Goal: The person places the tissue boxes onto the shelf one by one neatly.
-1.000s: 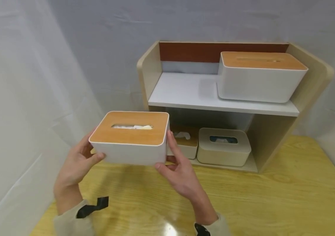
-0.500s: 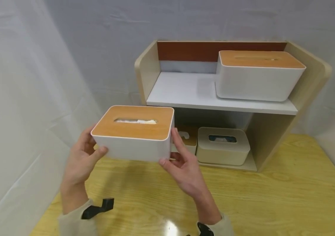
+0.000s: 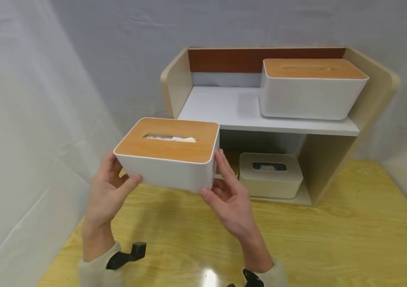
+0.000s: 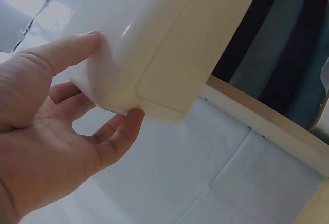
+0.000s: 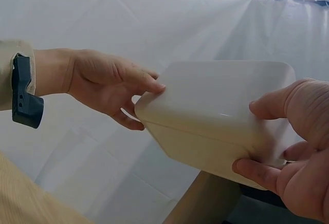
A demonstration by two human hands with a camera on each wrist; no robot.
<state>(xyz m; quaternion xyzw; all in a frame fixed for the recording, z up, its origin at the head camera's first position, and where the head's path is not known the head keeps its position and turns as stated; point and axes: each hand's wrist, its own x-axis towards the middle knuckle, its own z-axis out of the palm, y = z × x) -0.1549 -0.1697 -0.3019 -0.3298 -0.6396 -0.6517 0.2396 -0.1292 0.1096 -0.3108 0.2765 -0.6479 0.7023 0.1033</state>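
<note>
A white tissue box (image 3: 164, 172) with a wood-coloured lid hangs in the air above the table, tilted slightly, tissue showing in its slot. My left hand (image 3: 108, 193) grips its left end, thumb on the front face and fingers round the side and under the bottom. At the opposite end my right hand (image 3: 232, 201) holds it, thumb at the lower front corner. The left wrist view shows the plain underside of the tissue box (image 4: 164, 54) with fingertips touching its edge. In the right wrist view both hands hold the tissue box (image 5: 205, 106) between them.
Behind stands a two-tier shelf (image 3: 221, 105). A larger white box (image 3: 312, 97) with a wood-coloured lid sits at the right of its upper board. Below are a cream tissue box (image 3: 270, 181) and another box (image 3: 232, 161), partly hidden. The wooden table (image 3: 296, 247) lies underneath.
Both hands have raised the tissue box and carried it a little to the right, toward the shelf. It now hides more of the lower left box. The view has shifted slightly.
</note>
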